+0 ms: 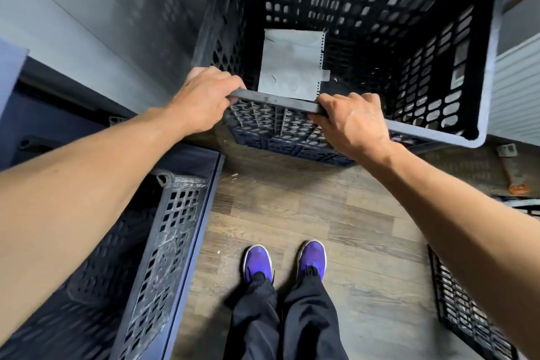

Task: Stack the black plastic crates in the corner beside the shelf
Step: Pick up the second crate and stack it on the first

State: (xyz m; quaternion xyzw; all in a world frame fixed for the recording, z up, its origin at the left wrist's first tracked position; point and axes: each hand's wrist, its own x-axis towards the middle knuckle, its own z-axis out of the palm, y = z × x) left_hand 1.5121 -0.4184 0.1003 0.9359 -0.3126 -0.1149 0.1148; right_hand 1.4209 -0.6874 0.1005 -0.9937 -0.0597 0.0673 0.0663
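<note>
A tall black perforated plastic crate (409, 38) fills the upper middle, seen from above, with a pale sheet of paper (290, 66) lying on its bottom. It appears to rest on another crate, whose lower wall (292, 146) shows beneath the near rim. My left hand (201, 99) grips the near rim at its left corner. My right hand (350, 123) grips the same rim further right. A second black crate (163, 242) stands at the lower left, partly hidden by my left forearm. A third crate's wall (464, 310) shows at the lower right edge.
Grey walls (87, 9) meet behind the crate, with white siding (517, 88) at the right. A dark shelf or ledge (43, 102) runs along the left. My feet in purple shoes (285, 260) stand on wood flooring. A small tool with an orange end (514, 175) lies on the floor at right.
</note>
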